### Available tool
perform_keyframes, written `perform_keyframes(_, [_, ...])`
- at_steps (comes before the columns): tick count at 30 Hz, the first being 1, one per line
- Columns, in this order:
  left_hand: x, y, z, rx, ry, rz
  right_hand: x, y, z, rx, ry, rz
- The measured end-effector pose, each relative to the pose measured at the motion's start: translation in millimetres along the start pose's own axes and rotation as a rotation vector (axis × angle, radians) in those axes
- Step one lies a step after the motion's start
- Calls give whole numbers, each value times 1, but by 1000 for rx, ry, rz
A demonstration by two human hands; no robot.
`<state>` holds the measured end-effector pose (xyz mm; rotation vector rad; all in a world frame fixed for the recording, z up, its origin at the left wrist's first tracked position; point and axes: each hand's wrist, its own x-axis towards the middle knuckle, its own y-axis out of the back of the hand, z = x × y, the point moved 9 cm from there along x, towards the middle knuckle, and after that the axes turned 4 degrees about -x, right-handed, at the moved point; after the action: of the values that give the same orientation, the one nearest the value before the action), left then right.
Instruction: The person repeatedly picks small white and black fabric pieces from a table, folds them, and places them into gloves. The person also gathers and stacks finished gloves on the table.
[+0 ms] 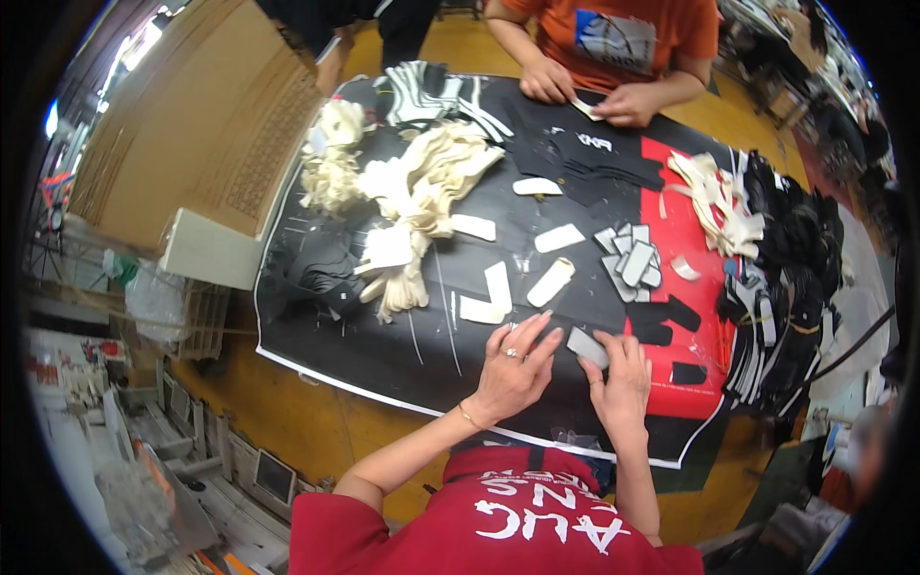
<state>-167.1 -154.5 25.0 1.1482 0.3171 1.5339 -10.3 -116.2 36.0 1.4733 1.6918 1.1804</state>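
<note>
A small grey rectangular pad [587, 347] is between the thumb and fingers of my right hand [621, 381], low over the black tabletop sheet. My left hand [517, 372] is beside it with its fingers stretched and apart, and nothing shows in them. Just beyond my left fingertips lies a folded cream fabric strip [487, 309]. Another cream strip [551, 282] rests farther up, between my hands and the far side. To the right of it is a loose pile of grey pads with dark edges [636, 261]. Black fabric pieces [682, 313] lie beyond my right hand.
Cream fabric pieces [422, 172] are heaped at left centre, near dark pieces [326, 273]. Bundles of black and white strips [757, 307] line the right edge. Across the table, a person in an orange shirt [623, 43] handles a small white piece [586, 108]. Large cardboard [182, 115] stands left.
</note>
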Motion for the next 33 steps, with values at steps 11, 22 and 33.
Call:
perform_keyframes(11, [2, 60, -91, 205, 346, -34, 67, 32, -12, 321, -170, 123])
perform_keyframes(22, [7, 83, -101, 294, 340, 90, 76, -67, -110, -83, 141, 82])
perform_keyframes(33, [-11, 32, -57, -1341, 802, 154, 15, 18, -89, 88, 428, 571])
